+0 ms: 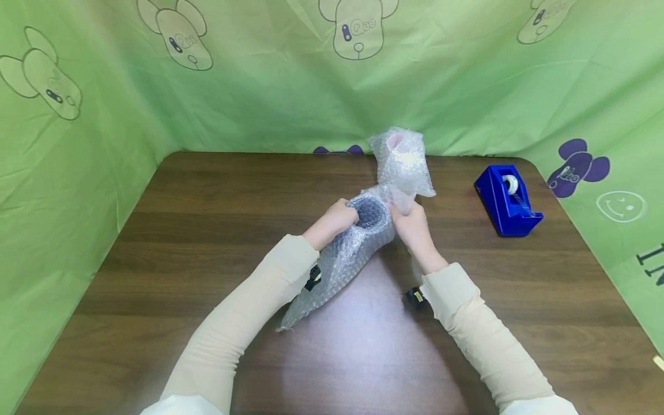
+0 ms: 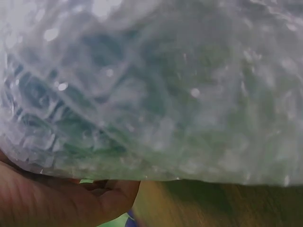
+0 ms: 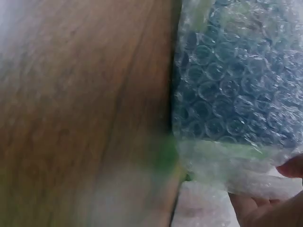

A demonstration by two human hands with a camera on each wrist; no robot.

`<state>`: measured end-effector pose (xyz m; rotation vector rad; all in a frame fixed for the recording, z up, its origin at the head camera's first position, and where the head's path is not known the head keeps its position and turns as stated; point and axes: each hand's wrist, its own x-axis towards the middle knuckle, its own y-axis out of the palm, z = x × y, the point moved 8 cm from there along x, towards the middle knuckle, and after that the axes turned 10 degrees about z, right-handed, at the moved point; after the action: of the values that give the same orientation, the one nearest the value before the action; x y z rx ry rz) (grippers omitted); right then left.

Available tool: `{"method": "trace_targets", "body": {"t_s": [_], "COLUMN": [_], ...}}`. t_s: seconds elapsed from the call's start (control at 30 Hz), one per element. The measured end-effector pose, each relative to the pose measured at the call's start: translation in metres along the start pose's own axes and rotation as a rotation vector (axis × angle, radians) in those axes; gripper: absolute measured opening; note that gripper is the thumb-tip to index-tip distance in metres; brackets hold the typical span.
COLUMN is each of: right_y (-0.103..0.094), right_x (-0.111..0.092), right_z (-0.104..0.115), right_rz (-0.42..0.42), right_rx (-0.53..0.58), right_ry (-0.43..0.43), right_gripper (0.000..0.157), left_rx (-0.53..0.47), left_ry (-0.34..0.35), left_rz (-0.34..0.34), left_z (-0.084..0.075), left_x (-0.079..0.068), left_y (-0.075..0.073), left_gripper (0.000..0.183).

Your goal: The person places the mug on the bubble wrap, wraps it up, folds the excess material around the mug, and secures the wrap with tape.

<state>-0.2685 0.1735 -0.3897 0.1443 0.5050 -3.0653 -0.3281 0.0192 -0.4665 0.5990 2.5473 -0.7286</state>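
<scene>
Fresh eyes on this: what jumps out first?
First, the bright blue tape dispenser on the right of the table. Then the bubble wrap gripped by the left hand and right hand near the middle, its tail slanting nearer and left. Behind it, a pink-tinged bundle sits by the back edge.

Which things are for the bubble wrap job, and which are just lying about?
For the job:
- bubble wrap, held by the left hand and right hand
- blue tape holder, probably, for sticking it; nobody is touching it

Probably just lying about:
- the other wrapped bundle at the back, with something pink inside
</scene>
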Motion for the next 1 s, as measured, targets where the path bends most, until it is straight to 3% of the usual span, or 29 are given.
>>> {"method": "trace_targets", "body": {"t_s": [0.07,0.13,0.17,0.23,0.3,0.43,0.53,0.6,0.7,0.77,0.87,1.0], "right_y": [0.004,0.009,0.011,0.016,0.02,0.026,0.026,0.027,0.02,0.013,0.005,0.009], "right_x": [-0.002,-0.004,-0.006,-0.009,-0.013,-0.02,-0.023,-0.024,-0.018,-0.01,0.003,0.013], "right_z": [0.001,0.002,0.002,0.003,0.005,0.014,0.023,0.027,0.025,0.02,0.012,0.004], "right_rz": [0.058,0.099,0.118,0.137,0.167,0.248,0.297,0.361,0.392,0.363,0.285,0.248], "right_rx": [0.05,0.117,0.162,0.211,0.209,0.026,-0.094,-0.027,0.169,0.3,0.388,0.449], "right_ry": [0.003,0.017,0.021,0.019,-0.005,-0.099,-0.194,-0.222,-0.156,-0.091,-0.041,-0.023], "right_gripper": [0.047,0.041,0.042,0.041,0.044,0.063,0.059,0.057,0.065,0.058,0.027,0.024], "left_rx": [0.017,0.026,0.036,0.065,0.08,0.064,0.062,0.076,0.097,0.102,0.104,0.101], "left_ry": [0.035,0.044,0.049,0.044,0.044,0.053,0.062,0.063,0.06,0.055,0.049,0.049], "left_rz": [-0.024,-0.028,-0.036,-0.057,-0.074,-0.077,-0.077,-0.08,-0.08,-0.08,-0.083,-0.08], "left_z": [-0.025,-0.037,-0.038,-0.04,-0.036,-0.034,-0.034,-0.034,-0.035,-0.035,-0.034,-0.035], "left_x": [-0.053,-0.079,-0.082,-0.086,-0.077,-0.077,-0.076,-0.074,-0.074,-0.074,-0.075,-0.076], "left_y": [-0.005,-0.007,-0.007,-0.008,-0.008,-0.009,-0.011,-0.011,-0.012,-0.012,-0.011,-0.01], "left_gripper": [0.072,0.071,0.069,0.064,0.061,0.056,0.054,0.053,0.054,0.055,0.055,0.054]}}
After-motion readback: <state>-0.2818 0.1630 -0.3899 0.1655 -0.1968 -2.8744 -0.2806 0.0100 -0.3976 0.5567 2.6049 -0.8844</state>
